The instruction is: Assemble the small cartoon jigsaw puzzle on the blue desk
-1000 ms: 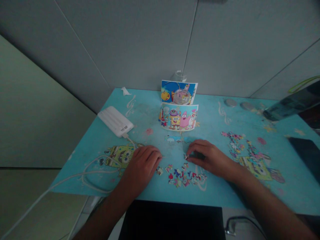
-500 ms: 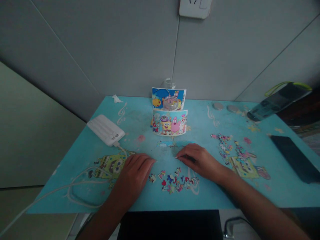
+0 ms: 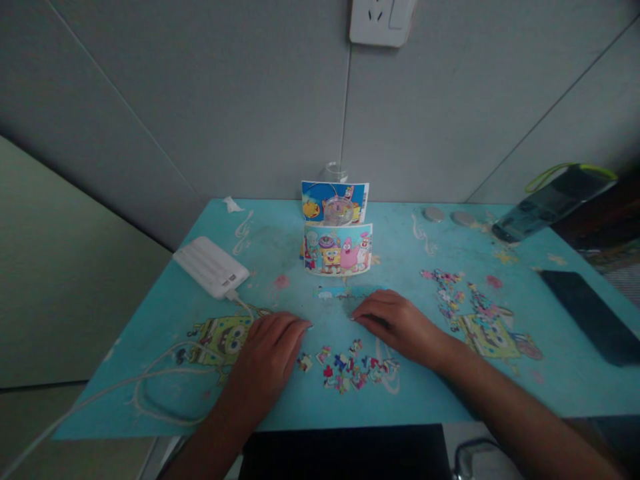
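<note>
My left hand [image 3: 277,343] rests low over the table with its fingers together, a tiny puzzle piece [image 3: 311,327] showing at the fingertips. Opposite it, my right hand [image 3: 395,323] pinches another small piece [image 3: 353,318] between thumb and forefinger. Between and below the hands lies a loose pile of puzzle pieces [image 3: 357,367]. A joined strip of pieces [image 3: 345,292] lies just above my right hand. Behind the strip stands a cartoon picture card [image 3: 339,250], with a blue card [image 3: 311,202] and a clear round container [image 3: 339,211] behind it.
A white power bank [image 3: 213,267] with a cable [image 3: 145,377] is at the left. More pieces [image 3: 450,293] lie at the right, near a dark phone-like slab [image 3: 590,317]. A bottle [image 3: 550,203] and two round discs [image 3: 434,214] are at the back right.
The camera view has shifted slightly, so the wall socket shows more fully. Both hands have stayed nearly in place; the piece at my left fingertips shows more clearly.
</note>
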`<control>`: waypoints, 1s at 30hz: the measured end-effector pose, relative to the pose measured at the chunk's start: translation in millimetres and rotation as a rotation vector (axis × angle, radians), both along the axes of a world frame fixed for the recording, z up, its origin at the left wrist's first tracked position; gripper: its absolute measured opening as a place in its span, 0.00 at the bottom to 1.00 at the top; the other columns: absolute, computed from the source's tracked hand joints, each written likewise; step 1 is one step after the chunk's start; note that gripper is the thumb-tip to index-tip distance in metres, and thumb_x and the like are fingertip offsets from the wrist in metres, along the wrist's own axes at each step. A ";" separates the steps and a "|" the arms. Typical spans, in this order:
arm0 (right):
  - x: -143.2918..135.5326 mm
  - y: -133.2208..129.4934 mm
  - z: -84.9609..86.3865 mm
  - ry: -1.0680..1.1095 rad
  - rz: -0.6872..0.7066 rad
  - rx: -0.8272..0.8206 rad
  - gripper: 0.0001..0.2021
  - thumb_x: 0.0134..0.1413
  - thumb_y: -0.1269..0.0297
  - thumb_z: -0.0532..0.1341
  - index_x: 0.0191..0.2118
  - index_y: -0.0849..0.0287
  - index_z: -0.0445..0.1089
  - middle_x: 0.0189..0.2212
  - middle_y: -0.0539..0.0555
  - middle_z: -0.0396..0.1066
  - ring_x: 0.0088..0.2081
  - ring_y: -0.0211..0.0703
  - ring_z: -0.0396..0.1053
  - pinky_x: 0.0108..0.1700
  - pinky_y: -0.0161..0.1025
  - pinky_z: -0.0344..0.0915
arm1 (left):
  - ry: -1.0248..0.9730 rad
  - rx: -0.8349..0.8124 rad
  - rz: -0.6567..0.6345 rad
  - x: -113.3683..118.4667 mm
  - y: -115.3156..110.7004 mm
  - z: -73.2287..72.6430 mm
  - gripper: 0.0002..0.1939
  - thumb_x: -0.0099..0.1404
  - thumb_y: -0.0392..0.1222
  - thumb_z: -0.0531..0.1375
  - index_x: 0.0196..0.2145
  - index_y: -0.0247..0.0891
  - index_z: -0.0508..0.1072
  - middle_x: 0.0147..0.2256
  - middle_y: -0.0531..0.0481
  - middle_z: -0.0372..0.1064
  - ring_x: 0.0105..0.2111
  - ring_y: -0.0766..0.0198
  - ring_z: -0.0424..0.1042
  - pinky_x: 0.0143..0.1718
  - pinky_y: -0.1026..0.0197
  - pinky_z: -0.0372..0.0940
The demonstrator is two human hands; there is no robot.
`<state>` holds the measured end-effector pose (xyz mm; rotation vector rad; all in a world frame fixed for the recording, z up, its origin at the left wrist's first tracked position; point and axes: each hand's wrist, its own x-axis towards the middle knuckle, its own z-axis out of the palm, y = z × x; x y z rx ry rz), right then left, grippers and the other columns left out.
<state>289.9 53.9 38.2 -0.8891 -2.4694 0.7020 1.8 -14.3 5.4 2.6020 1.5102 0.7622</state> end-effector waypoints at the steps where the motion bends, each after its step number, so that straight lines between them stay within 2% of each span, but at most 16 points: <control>1: 0.0 0.1 0.0 -0.002 -0.002 0.004 0.09 0.71 0.63 0.58 0.48 0.55 0.75 0.41 0.54 0.78 0.44 0.45 0.73 0.49 0.46 0.68 | -0.002 0.004 0.001 0.1 0.2 0.4 0.10 0.74 0.33 0.56 0.50 0.37 0.73 0.45 0.45 0.72 0.46 0.54 0.69 0.51 0.48 0.63; 10: -0.4 0.2 1.6 -0.032 0.020 0.027 0.11 0.71 0.63 0.57 0.51 0.56 0.76 0.43 0.55 0.79 0.45 0.46 0.73 0.50 0.47 0.68 | 0.007 -0.010 0.005 1.7 0.3 1.9 0.11 0.75 0.37 0.56 0.52 0.39 0.73 0.45 0.45 0.72 0.46 0.55 0.69 0.50 0.48 0.64; 14: 0.0 -0.2 1.3 -0.029 -0.016 0.030 0.12 0.70 0.62 0.58 0.53 0.55 0.75 0.44 0.56 0.79 0.45 0.47 0.74 0.50 0.48 0.68 | 0.015 -0.004 0.008 2.4 0.3 1.5 0.11 0.75 0.36 0.56 0.52 0.39 0.73 0.44 0.45 0.72 0.46 0.55 0.69 0.50 0.48 0.64; 24: 8.0 2.9 3.4 -0.088 -0.107 0.063 0.11 0.70 0.62 0.58 0.51 0.54 0.76 0.41 0.55 0.79 0.42 0.47 0.74 0.48 0.49 0.67 | 0.019 0.019 0.011 4.2 0.7 4.3 0.11 0.74 0.35 0.56 0.51 0.38 0.73 0.44 0.46 0.73 0.46 0.55 0.70 0.51 0.48 0.63; 30: 7.7 3.1 2.7 -0.108 -0.075 0.042 0.10 0.70 0.63 0.59 0.50 0.54 0.76 0.42 0.55 0.78 0.43 0.48 0.73 0.49 0.49 0.67 | 0.022 0.045 0.002 4.5 0.8 4.7 0.13 0.74 0.33 0.56 0.53 0.37 0.73 0.45 0.45 0.74 0.46 0.55 0.71 0.50 0.48 0.64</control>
